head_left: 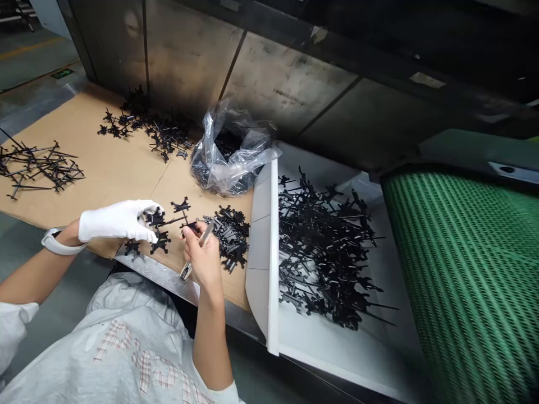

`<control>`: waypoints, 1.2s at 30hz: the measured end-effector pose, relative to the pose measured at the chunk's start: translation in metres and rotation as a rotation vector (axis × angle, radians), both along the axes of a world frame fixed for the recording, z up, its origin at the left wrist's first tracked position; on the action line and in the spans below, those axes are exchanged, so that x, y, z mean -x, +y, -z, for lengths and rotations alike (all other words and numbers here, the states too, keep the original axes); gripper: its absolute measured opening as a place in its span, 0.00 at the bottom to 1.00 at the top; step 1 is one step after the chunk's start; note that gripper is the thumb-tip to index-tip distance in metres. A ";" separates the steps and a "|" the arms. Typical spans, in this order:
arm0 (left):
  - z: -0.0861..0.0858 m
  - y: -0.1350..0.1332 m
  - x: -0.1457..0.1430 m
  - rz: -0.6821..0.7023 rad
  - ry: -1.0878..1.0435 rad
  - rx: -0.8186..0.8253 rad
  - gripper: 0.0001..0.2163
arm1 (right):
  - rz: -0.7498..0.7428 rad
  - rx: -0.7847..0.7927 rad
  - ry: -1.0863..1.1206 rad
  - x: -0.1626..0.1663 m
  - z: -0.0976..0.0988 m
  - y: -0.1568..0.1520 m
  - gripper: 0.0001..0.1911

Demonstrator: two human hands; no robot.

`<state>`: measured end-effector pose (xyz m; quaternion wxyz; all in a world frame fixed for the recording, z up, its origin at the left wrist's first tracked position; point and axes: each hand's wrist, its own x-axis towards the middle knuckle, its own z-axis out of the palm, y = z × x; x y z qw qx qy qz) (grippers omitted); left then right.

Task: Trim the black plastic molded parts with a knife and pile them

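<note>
My left hand wears a white cotton glove, and its fingertips rest on a black moulded plastic part lying on the cardboard. My right hand is bare and grips a slim silver knife-like tool, its blade end hidden by my fingers. Those fingers also pinch the end of a thin black plastic sprue, which stretches toward the gloved fingers. More black moulded parts lie just below the left hand, and a heap of them sits to the right of my right hand.
A white-sided bin to the right holds a large pile of black sprues. A clear plastic bag of black parts stands behind. More black parts and sprues lie on the cardboard. A green mesh belt runs at far right.
</note>
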<state>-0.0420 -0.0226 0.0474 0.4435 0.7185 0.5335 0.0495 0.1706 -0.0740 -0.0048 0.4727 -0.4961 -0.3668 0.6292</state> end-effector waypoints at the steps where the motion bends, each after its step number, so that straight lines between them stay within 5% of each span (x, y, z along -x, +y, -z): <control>1: 0.000 0.000 0.002 -0.014 0.013 0.026 0.32 | 0.020 0.018 0.024 -0.002 0.000 0.001 0.19; 7: 0.020 0.007 0.031 -0.228 0.004 0.015 0.35 | 0.103 0.044 0.148 -0.018 -0.009 0.000 0.23; 12: 0.042 0.020 0.035 -0.397 0.108 -0.324 0.32 | 0.094 0.032 0.230 -0.019 -0.016 -0.004 0.24; 16: 0.026 0.018 0.031 -0.553 0.107 -0.577 0.28 | 0.067 0.017 0.272 -0.020 -0.020 -0.010 0.22; 19: 0.006 0.002 0.031 -0.647 -0.027 -0.599 0.28 | 0.038 -0.002 0.301 -0.021 -0.021 -0.013 0.21; 21: 0.000 -0.013 0.026 -0.594 -0.120 -0.483 0.26 | 0.012 -0.015 0.320 -0.020 -0.020 -0.014 0.22; 25: 0.008 -0.043 -0.002 -0.256 -0.453 0.190 0.28 | -0.061 -0.022 0.356 -0.017 -0.017 -0.014 0.23; 28: 0.015 -0.055 -0.028 -0.194 -0.628 0.478 0.33 | -0.126 -0.012 0.372 -0.017 -0.015 -0.014 0.24; 36: 0.007 -0.066 -0.060 -0.198 -0.916 0.671 0.31 | -0.179 -0.051 0.381 -0.024 -0.018 -0.014 0.23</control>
